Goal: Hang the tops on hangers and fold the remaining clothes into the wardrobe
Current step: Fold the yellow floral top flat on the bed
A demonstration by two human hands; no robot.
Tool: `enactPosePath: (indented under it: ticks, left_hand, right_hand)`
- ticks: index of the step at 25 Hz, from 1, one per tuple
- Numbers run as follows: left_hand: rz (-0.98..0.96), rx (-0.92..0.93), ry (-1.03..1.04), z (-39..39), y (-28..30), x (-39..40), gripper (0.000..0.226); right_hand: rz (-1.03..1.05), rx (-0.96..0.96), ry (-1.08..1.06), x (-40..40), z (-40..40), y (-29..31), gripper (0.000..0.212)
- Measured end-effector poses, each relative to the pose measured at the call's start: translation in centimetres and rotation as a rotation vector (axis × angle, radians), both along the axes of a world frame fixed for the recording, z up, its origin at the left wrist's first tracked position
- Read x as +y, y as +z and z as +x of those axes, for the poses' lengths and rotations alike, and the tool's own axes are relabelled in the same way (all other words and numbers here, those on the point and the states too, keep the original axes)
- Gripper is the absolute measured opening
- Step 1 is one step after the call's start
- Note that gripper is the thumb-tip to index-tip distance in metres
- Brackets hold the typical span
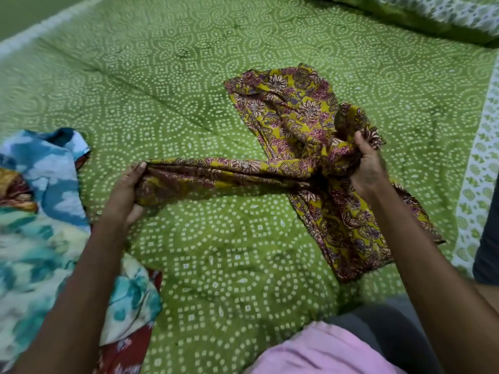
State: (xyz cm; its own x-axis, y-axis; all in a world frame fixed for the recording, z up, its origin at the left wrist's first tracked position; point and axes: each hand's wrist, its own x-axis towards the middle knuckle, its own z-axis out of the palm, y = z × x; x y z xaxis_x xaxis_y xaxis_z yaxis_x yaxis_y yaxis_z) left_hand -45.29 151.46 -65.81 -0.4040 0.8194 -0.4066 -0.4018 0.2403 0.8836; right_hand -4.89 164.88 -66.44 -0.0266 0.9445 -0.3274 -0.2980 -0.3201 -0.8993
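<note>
Two hands grip one yellow floral garment [302,125] over the green bedspread [189,76].
Left hand [127,193] pinches a bunched end; right hand [364,166] clutches a wad. Risk: twisted fabric folds crooked, or trailing cloth snags.

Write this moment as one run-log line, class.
left hand: grips one end of yellow floral garment | right hand: grips bunched middle | rest lies on green bedsheet | folding: not done
</note>
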Motion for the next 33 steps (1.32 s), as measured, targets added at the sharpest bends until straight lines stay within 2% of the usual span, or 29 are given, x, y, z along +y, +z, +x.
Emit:
enactPosePath:
  ticks: [1,2,5,7,9,11,13,15,16,17,18,19,21,22,24,25,27,28,31,33]
  left_hand:
    - [0.032,-0.070,0.090,0.7,-0.9,-0.5,0.009]
    - [0.026,-0.028,0.158,1.7,-1.5,-0.8,0.010]
    - [0.026,0.473,0.308,3.6,-2.5,-1.6,0.009]
    - [-0.010,0.603,0.291,4.0,-2.7,-2.4,0.007]
    - [-0.237,0.636,0.177,3.7,-3.7,-3.6,0.019]
    - [-0.504,0.719,0.035,3.3,-4.4,-4.8,0.025]
    - [-0.716,0.925,-0.255,2.7,-3.5,-5.1,0.027]
    - [-0.942,1.132,-0.595,3.3,-1.0,-4.5,0.032]
    - [-0.959,1.229,-0.626,4.2,0.2,-3.8,0.030]
    - [-0.873,1.302,-0.561,5.6,1.1,-2.7,0.027]
    - [-0.691,1.308,-0.465,7.3,1.6,-1.3,0.025]
    - [-0.467,1.230,-0.431,9.3,2.0,0.5,0.025]
    - [-0.126,0.960,-0.582,14.0,1.8,4.7,0.028]
    - [-0.045,0.905,-0.698,16.3,1.3,6.9,0.032]
    - [0.009,0.937,-0.897,20.8,0.2,10.6,0.050]
    - [0.007,0.980,-0.967,22.8,-0.3,11.9,0.060]
    - [-0.018,1.049,-0.996,25.7,-1.5,13.5,0.070]
    - [-0.009,1.036,-0.959,26.4,-2.2,13.8,0.063]
    - [0.037,0.726,-0.738,26.3,-3.1,14.8,0.030]
    - [0.017,0.616,-0.530,23.9,-3.0,16.1,0.026]
  right_hand:
    - [0.004,-0.013,0.013,0.0,-0.5,0.0,0.095]
    - [0.004,-0.032,0.006,0.2,-0.7,-0.2,0.101]
    - [0.010,-0.071,-0.045,0.6,-1.1,-0.3,0.103]
    - [0.017,-0.062,-0.083,0.8,-1.1,0.2,0.097]
    - [0.040,-0.040,-0.116,0.9,-0.9,0.8,0.094]
    - [0.061,-0.054,-0.159,0.6,-0.8,1.2,0.107]
    - [0.067,-0.089,-0.211,0.7,-0.7,1.2,0.125]
    - [0.093,-0.094,-0.235,0.6,-0.8,1.6,0.117]
    - [0.086,-0.093,-0.249,0.6,-0.8,1.8,0.113]
    - [0.077,-0.079,-0.271,0.5,-0.9,2.0,0.110]
    - [0.066,-0.057,-0.294,0.6,-0.7,1.6,0.112]
    - [0.066,-0.021,-0.313,0.6,-0.4,1.1,0.116]
    - [0.035,0.017,-0.322,0.3,0.2,0.8,0.109]
    - [0.018,0.054,-0.328,0.2,0.6,0.8,0.092]
    - [-0.007,0.150,-0.352,0.3,2.0,0.6,0.054]
    - [-0.008,0.200,-0.374,0.5,3.1,0.5,0.047]
    - [0.017,0.298,-0.414,0.8,5.4,0.2,0.054]
    - [0.034,0.341,-0.404,0.9,6.3,0.0,0.062]
    - [0.044,0.381,-0.360,0.9,8.4,-0.9,0.080]
    - [0.057,0.378,-0.335,0.8,8.7,-0.9,0.085]
